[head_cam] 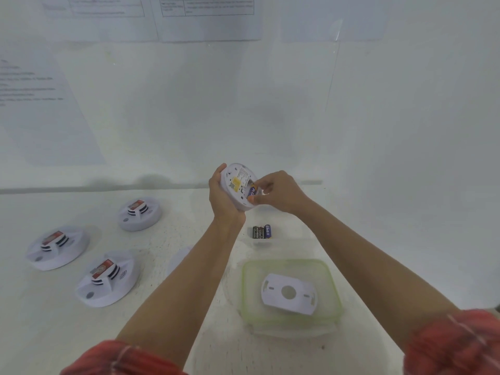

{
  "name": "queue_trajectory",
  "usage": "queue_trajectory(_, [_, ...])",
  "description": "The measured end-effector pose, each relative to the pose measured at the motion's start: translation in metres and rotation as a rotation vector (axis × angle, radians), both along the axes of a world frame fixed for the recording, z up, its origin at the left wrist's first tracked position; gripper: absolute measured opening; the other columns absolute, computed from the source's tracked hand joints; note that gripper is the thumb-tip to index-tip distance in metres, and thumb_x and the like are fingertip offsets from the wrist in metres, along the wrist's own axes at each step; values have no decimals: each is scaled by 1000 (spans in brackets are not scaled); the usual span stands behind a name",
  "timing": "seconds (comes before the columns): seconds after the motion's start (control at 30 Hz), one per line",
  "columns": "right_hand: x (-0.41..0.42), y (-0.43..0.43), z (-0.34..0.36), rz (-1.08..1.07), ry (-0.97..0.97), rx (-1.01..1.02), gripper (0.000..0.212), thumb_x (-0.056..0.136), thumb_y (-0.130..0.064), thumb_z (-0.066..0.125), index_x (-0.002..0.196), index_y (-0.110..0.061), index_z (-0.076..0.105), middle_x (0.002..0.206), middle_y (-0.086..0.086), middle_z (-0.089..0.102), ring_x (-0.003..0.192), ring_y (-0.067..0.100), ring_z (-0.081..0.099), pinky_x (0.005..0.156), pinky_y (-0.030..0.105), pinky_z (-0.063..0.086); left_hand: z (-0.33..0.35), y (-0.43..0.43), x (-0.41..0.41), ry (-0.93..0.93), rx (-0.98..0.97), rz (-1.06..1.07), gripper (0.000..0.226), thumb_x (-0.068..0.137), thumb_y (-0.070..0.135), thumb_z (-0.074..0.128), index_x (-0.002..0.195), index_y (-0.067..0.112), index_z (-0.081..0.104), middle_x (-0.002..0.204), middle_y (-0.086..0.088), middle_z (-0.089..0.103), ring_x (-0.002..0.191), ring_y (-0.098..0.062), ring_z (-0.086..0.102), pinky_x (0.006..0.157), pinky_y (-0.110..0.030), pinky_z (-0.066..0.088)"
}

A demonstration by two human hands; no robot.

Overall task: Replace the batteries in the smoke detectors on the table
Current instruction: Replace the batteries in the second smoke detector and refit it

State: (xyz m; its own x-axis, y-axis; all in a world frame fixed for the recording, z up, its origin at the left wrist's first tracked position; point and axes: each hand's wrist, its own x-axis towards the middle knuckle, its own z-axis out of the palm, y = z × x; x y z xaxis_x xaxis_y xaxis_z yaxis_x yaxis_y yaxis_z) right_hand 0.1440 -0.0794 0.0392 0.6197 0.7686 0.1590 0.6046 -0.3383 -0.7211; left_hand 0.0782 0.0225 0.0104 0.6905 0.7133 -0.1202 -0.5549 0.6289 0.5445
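- A person's left hand (223, 196) grips a smoke detector (238, 182) by its rim, fingers curled round it, back side up, raised above the table (176, 234).
- The right hand (278, 192) pinches a purple-and-gold battery (252, 191) at the detector's open compartment — whether it is seated cannot be told.
- On the table at left sit the far detector (140, 214), left detector (57, 247) and near detector (108, 278).
- Spare batteries (262, 231) lie below the hands. Nearer, a white mounting plate (288, 292) rests on or in a green-rimmed clear container (244, 288) — which, unclear.

Bright, hazy, washed-out light (soft blur, warped edges)
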Motion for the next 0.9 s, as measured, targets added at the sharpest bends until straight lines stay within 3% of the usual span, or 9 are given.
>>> queue_trajectory(0.1, [5, 1, 3, -2, 116, 24, 36, 67, -18, 82, 98, -3, 70, 83, 5, 57, 66, 6, 47, 62, 14, 36, 2, -2, 0, 17, 9, 25, 23, 96, 29, 35, 94, 26, 58, 109, -8, 56, 104, -30, 52, 81, -38, 47])
queue_trajectory(0.27, [4, 5, 6, 44, 207, 13, 20, 67, -10, 81, 83, -5, 70, 68, 4, 55, 61, 11, 45, 60, 22, 35, 1, 0, -2, 42, 12, 35, 23, 95, 28, 36, 94, 26, 59, 113, -9, 56, 104, -29, 54, 82, -38, 47])
queue_trajectory(0.47, [0, 11, 3, -55, 161, 32, 35, 62, -9, 81, 74, -15, 49, 84, 13, 63, 76, 22, 57, 70, 34, 46, 0, -5, -4, 77, 47, 58, 22, 95, 25, 38, 92, 25, 60, 97, -4, 60, 96, -26, 56, 74, -34, 48])
queue_trajectory(0.53, [-5, 13, 2, -111, 142, 96, 35, 64, -6, 79, 77, -14, 47, 77, 11, 65, 69, 17, 60, 66, 26, 48, 3, -5, -4, 82, 58, 45, 22, 95, 26, 38, 91, 26, 60, 96, -3, 60, 90, -25, 58, 74, -34, 47])
queue_trajectory(0.6, [-11, 12, 4, -141, 152, 181, 34, 66, -1, 77, 82, -12, 48, 64, 4, 62, 56, 6, 57, 51, 12, 45, 4, -4, -4, 100, 66, 35, 21, 94, 28, 40, 93, 26, 60, 98, -4, 61, 88, -24, 59, 78, -36, 47])
queue_trajectory(0.7, [-2, 1, 6, -255, 254, 288, 32, 65, 8, 71, 84, -10, 52, 63, 6, 61, 50, 11, 57, 44, 13, 46, 1, 3, -5, 101, 60, 58, 21, 94, 31, 40, 99, 26, 60, 110, -6, 59, 100, -26, 57, 91, -42, 45])
queue_trajectory(0.77, [10, -9, 5, -314, 272, 179, 28, 61, 10, 70, 77, -9, 57, 73, 15, 62, 54, 21, 57, 58, 27, 54, 0, 8, -8, 100, 62, 96, 22, 96, 29, 37, 97, 26, 59, 113, -6, 58, 103, -26, 56, 95, -43, 44])
queue_trajectory(0.8, [12, -13, 3, -302, 236, 15, 24, 59, 9, 71, 74, -7, 60, 71, 14, 61, 56, 22, 55, 65, 32, 54, -1, 9, -9, 93, 57, 100, 22, 96, 29, 37, 96, 27, 59, 113, -6, 59, 104, -25, 56, 96, -43, 44])
queue_trajectory(0.9, [7, -18, -17, -208, 104, -451, 25, 67, 0, 73, 91, 4, 68, 74, 12, 63, 66, 20, 57, 66, 28, 51, -1, 9, -9, 91, 28, 92, 21, 95, 29, 39, 94, 28, 60, 114, -6, 59, 106, -26, 57, 98, -45, 44])
